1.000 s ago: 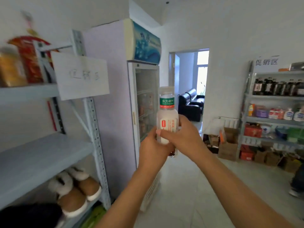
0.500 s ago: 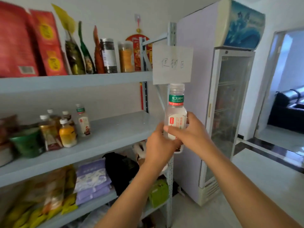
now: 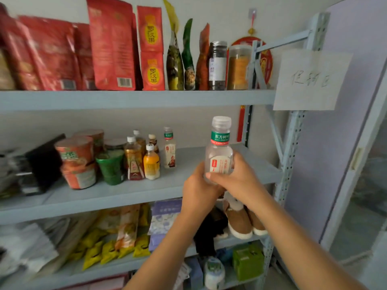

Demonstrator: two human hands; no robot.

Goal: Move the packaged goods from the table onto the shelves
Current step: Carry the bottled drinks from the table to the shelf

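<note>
Left hand (image 3: 199, 191) and right hand (image 3: 238, 178) both clasped the bottle (image 3: 219, 151) upright. Placing step, I judged: next, ease it forward onto the shelf (image 3: 194, 158) beyond them.

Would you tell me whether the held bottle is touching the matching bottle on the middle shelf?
Apart. The head view shows a stretch of bare shelf between the held bottle and the matching bottle.

Clear bottle (image 3: 219, 151) w/ green neck band, white-red label; shelves (image 3: 136, 99) pale blue-grey; pouches (image 3: 111, 45) red.
</note>
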